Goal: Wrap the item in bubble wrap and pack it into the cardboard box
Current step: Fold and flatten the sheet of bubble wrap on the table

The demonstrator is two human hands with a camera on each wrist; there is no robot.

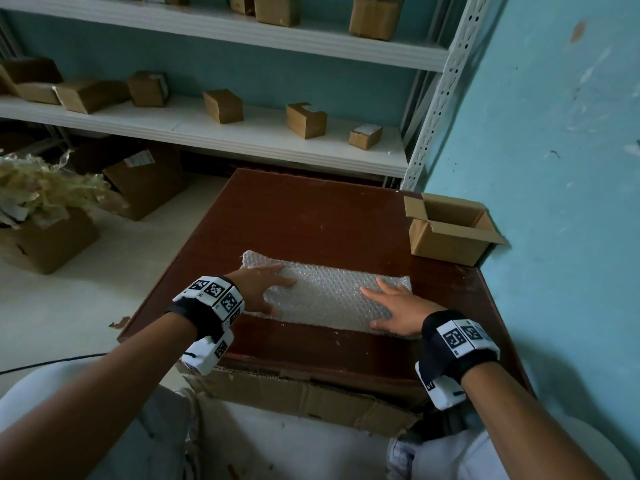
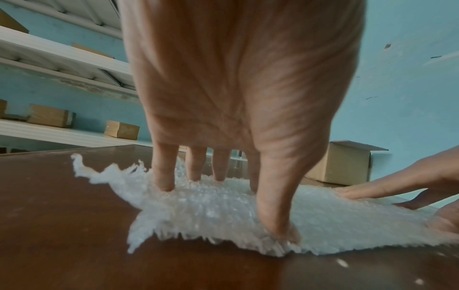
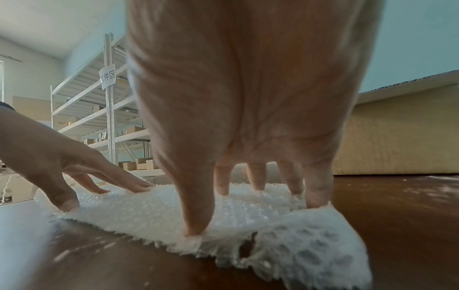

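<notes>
Both hands pressed flat on bubble wrap (image 1: 325, 296) mid-counter (image 1: 311, 216) — left hand (image 1: 263, 289) and right hand (image 1: 401, 310), fingers (image 2: 162, 176) straight, nothing gripped. Item not discernible. Cardboard box (image 1: 450, 230) stands open, far-right corner. Sheet should be smoothed outward evenly — torn edges kept flat.

Counts. One sheet of bubble wrap (image 1: 325, 296) on one brown table (image 1: 311, 209). My two hands are on it: my left hand (image 1: 263, 289) and my right hand (image 1: 398, 310). One open cardboard box (image 1: 446, 237) at the table's far right corner. Two large cartons (image 1: 45, 244) on the floor at left. Five single small boxes (image 1: 223, 105) on the middle shelf (image 1: 207, 133); its far-left pile cannot be counted.
</notes>
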